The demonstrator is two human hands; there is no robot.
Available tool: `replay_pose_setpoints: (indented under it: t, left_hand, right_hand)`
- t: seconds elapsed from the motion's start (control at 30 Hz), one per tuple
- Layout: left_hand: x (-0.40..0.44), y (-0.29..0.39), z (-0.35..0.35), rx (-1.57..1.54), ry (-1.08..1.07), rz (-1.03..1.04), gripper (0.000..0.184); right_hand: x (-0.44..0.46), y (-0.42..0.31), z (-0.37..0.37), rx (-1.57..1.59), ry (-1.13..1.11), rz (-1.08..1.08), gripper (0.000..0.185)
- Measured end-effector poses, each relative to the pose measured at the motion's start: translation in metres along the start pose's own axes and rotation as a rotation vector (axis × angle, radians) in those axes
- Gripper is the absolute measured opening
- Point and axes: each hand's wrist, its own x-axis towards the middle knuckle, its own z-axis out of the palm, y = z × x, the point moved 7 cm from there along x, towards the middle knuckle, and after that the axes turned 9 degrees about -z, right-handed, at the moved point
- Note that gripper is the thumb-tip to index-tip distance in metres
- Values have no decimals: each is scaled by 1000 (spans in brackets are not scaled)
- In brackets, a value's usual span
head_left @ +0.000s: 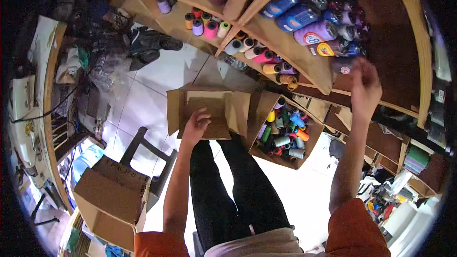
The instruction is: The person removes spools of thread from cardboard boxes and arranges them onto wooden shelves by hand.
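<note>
Right hand [366,80] at 1 o'clock, fingers narrow beside dark spool [342,65] on shelf [272,35]; can't tell grip. Left hand [196,124] half-curled over open box [174,113], 11 o'clock. Floor [142,88] open past box's 9 o'clock edge.

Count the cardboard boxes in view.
3: the central box by the left hand, the spool-filled box to its right, and the lower-left box. Others may be hidden.

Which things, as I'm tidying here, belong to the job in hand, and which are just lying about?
Likely in use: wrapped spools near the right hand; open carton by the left hand; perhaps the spool-filled box.
Seemingly lying about: dark shoes; clear plastic; lower-left carton.
</note>
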Motion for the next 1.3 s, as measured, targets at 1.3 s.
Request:
replay_pose_setpoints:
  t: [1.3]
  left_hand:
    - [-439,268,-73,613,1333,455,30]
  right_hand:
    - [-66,-225,71,603,-775,-286,29]
